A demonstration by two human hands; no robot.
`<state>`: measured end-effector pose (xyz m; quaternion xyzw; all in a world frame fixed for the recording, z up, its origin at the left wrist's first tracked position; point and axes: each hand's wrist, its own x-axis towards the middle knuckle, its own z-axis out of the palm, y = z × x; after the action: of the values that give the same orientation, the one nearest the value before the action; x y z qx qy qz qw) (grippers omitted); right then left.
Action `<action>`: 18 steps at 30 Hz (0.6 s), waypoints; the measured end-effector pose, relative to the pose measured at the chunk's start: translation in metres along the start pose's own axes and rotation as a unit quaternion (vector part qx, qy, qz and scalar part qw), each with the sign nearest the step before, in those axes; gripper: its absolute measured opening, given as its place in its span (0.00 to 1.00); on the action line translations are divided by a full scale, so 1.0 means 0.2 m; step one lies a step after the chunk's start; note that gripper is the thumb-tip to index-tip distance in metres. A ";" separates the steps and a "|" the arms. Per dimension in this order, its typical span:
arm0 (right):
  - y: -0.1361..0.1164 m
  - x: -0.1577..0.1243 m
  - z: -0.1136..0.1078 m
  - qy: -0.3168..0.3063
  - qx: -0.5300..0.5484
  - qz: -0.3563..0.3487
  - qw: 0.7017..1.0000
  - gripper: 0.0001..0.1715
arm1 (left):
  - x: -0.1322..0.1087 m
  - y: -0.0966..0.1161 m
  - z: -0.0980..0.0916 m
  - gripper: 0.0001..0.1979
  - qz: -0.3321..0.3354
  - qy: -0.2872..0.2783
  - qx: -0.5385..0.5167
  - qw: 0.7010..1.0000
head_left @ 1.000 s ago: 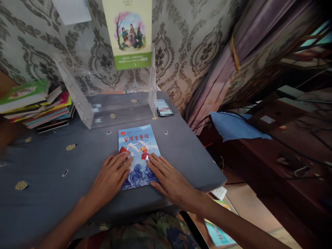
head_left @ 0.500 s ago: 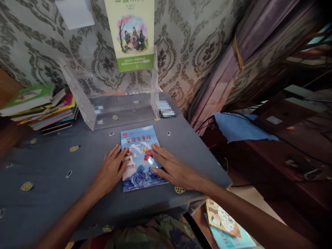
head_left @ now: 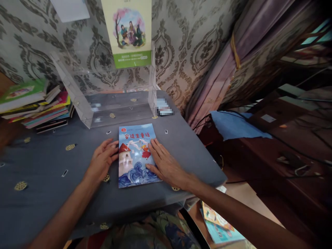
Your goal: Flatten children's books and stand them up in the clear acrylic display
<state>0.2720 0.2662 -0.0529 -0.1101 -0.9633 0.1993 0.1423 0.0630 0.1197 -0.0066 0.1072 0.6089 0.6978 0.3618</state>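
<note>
A blue picture-covered book (head_left: 136, 152) lies flat on the grey tablecloth (head_left: 83, 200), its cover bearing red characters, a white tower and waves. My right hand (head_left: 167, 164) rests open on the book's right side, fingers stretched over the cover. Beside the left edge is my left hand (head_left: 101, 159), open with slightly bent fingers; its fingertips are close to that edge, and I cannot tell if they touch it.
A clear acrylic stand (head_left: 119, 119) stands behind the book, with a yellow-green book (head_left: 132, 34) upright at its top. Stacked books (head_left: 49, 107) sit at the left. A blue cloth (head_left: 236, 126) lies right of the table; more books (head_left: 220, 224) lie below its edge.
My left hand has come off the cover and moved left to the book's edge. My right hand stays on the book. The whole view has shifted slightly.
</note>
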 end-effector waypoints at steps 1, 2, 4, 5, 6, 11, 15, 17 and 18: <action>0.00 0.00 0.00 0.003 0.001 0.001 1.000 0.44 | 0.00 0.00 0.02 0.16 -0.033 -0.007 -0.024 0.999; 0.00 0.00 -0.01 0.005 0.003 0.002 1.000 0.44 | 0.00 0.00 0.04 0.12 -0.067 -0.017 -0.040 0.997; 0.00 0.00 -0.01 0.005 0.009 0.008 1.000 0.44 | 0.00 -0.01 0.08 0.06 -0.123 -0.036 -0.060 0.990; 0.00 0.00 -0.01 0.003 0.013 0.011 1.000 0.44 | 0.00 -0.02 0.10 0.04 -0.139 -0.042 -0.068 0.987; 0.00 0.00 -0.02 0.000 0.018 0.014 1.000 0.44 | 0.00 -0.03 0.11 0.04 -0.148 -0.045 -0.076 0.985; 0.00 -0.01 -0.02 0.013 0.062 0.054 0.996 0.46 | 0.01 -0.07 0.12 0.06 -0.135 -0.072 -0.127 0.980; 0.01 -0.01 -0.02 0.069 0.132 0.115 0.982 0.43 | 0.01 -0.08 0.09 0.07 -0.109 -0.080 -0.164 0.977; 0.02 0.01 -0.03 0.103 0.203 0.140 0.964 0.41 | 0.00 -0.07 0.09 0.07 -0.097 -0.079 -0.175 0.976; 0.03 0.03 -0.03 0.115 0.258 0.150 0.948 0.41 | 0.00 -0.06 0.09 0.07 -0.092 -0.077 -0.180 0.976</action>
<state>0.2699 0.2744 -0.0487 -0.2353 -0.8285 0.4458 0.2440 0.0782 0.1340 -0.0139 0.0373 0.4507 0.7493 0.4838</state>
